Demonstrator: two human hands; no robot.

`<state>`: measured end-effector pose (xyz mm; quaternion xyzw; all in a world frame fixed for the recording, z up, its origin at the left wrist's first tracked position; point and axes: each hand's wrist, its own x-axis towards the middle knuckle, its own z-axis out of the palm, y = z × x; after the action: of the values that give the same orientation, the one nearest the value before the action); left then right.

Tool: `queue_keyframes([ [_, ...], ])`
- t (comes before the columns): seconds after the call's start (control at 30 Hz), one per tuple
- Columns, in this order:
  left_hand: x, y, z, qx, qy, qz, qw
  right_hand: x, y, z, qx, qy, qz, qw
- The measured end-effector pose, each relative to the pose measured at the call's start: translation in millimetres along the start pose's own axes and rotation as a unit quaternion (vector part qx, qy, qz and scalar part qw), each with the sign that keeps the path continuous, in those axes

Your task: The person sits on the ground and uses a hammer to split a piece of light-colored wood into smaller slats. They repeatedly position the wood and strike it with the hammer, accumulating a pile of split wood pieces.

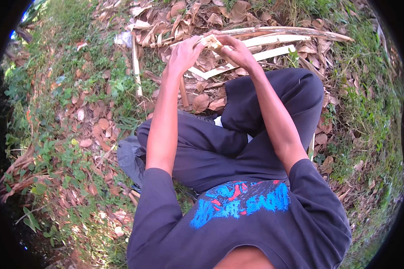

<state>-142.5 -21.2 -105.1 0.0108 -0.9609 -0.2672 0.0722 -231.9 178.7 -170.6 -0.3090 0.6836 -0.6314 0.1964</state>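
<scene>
Left hand (184, 54): Fingers bend inward, closed on the left side of a pale, rough-ended piece.
Right hand (234, 49): Fingers curl over the same piece from the other side, gripping it; the exact placing of each fingertip is too small to tell.
Pale piece (211, 42): Held between the 2 hands, its ragged, light end showing among the fingers.
Strips: Just right of the fingers, a long brown-edged strip (300, 32) bows away over the ground, with a pale strip (278, 40) close along its near side. Just below the fingers, 2 light lengths meet in a V-shaped bend (205, 75).
Stick: A brown stick (184, 92) lies below the left fingers, pointing toward the body.
Left side: A narrow upright-lying slat (136, 67) rests apart from the left fingers; beyond it sits a crumpled white scrap (123, 39).
Person: Bare forearms reach up to the fingers from a dark T-shirt (256, 233) with a blue and red print; dark trousers (206, 134) cover 2 folded legs below the hands.
Ground: Dry leaves (201, 102) spread around and under the fingers, green grass (368, 107) farther right. A dark plastic bag (129, 154) lies well below the left fingers, beside the trousers.
</scene>
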Motion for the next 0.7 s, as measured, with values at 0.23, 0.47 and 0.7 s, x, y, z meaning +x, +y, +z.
queue_keyframes([
  [0.23,-10,10,4,-0.037,0.043,-0.046,0.997,14,-20,-6,-0.032,-0.095,0.026,0.995],
  [0.47,-20,13,14,0.017,0.112,-0.021,0.993,5,-23,17,0.050,-0.023,0.032,0.998],
  [0.7,-33,14,0,0.045,0.145,0.024,0.988,-1,-2,27,0.050,0.018,0.018,0.998],
])
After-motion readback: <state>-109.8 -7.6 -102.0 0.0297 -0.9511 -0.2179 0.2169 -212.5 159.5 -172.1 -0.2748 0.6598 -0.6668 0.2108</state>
